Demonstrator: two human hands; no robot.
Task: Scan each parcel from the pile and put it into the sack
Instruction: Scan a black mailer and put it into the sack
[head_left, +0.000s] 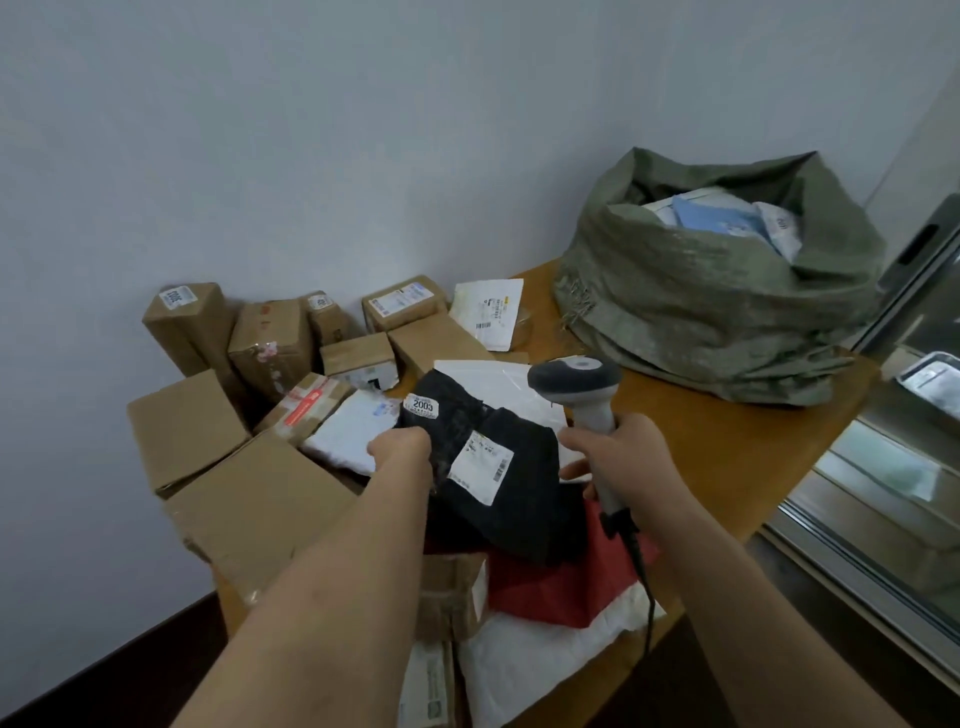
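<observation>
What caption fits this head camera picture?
Left hand grips black parcel, right hand holds scanner.

Sack (717, 306) mouth open; bare tabletop (727, 441) between; boxes (270, 348) crowd left.

Parcel sorting room or courier depot: labelled cardboard boxes (270, 353) and mailers piled left of a green woven sack (717, 312) on a wooden table (753, 447)
</observation>
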